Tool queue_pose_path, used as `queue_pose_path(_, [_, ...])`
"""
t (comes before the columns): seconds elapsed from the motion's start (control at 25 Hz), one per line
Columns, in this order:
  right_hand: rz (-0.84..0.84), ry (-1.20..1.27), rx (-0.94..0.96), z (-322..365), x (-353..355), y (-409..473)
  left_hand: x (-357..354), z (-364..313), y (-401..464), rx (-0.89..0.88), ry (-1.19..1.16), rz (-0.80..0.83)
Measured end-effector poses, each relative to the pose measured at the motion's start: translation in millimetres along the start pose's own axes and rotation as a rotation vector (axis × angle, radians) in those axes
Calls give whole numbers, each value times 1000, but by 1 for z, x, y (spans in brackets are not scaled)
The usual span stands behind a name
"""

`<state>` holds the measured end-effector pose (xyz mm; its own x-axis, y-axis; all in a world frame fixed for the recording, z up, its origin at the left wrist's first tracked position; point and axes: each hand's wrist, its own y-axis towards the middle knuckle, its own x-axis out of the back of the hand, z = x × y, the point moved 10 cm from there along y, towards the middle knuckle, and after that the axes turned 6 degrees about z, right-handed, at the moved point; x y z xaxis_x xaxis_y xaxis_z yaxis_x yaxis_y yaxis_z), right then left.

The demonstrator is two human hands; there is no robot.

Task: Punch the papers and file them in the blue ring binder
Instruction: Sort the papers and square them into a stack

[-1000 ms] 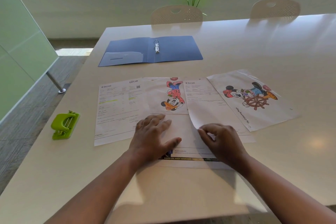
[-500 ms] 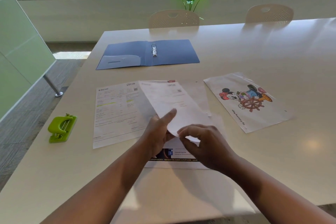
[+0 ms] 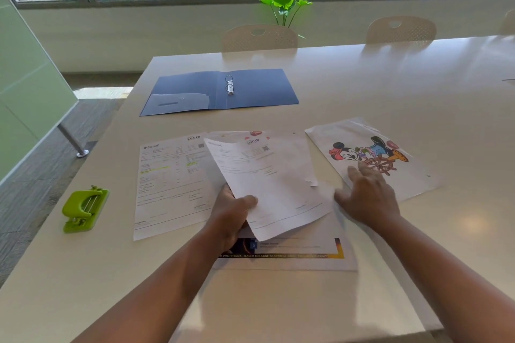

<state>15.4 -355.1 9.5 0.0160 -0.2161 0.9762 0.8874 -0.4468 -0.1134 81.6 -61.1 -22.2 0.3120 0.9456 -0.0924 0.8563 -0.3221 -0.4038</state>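
Binder: we see the blue ring binder [image 3: 252, 88] lying open and flat at the far side of the pale table [image 3: 418, 92]; its metal rings [image 3: 229, 85] carry no sheets, and we cannot tell what its inner pocket holds.
Held sheet: our left hand [image 3: 232, 213] pinches a white printed form [image 3: 266, 184], tilted above the other papers.
Right hand: our right hand [image 3: 369, 195] is spread flat, fingers on the cartoon colouring page [image 3: 390, 164].
Punch: the green hole punch [image 3: 83, 207] sits near the left edge.

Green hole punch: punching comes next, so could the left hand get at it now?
Probably not yet: the left hand grips a printed sheet. Nothing lies between it and the green hole punch.
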Motion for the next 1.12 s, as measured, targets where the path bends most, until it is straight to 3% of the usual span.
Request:
queue_pose_path(0.2, [49,-21,16,1,8,4,2,2,3,2,12,8])
queue_pose_path(0.52, [-50,-193,119,28,19,-1,2,2,2,-16,-33,9])
queue_pose_path(0.68, [-249,-136,128,34,41,-9,2,2,1,-11,-33,26])
queue_pose_path(0.88, [-468,-45,274,75,64,-41,1,0,0,-10,-63,34])
queue_pose_path(1.12, [-350,-60,456,140,42,-66,0,2,3,9,-97,38])
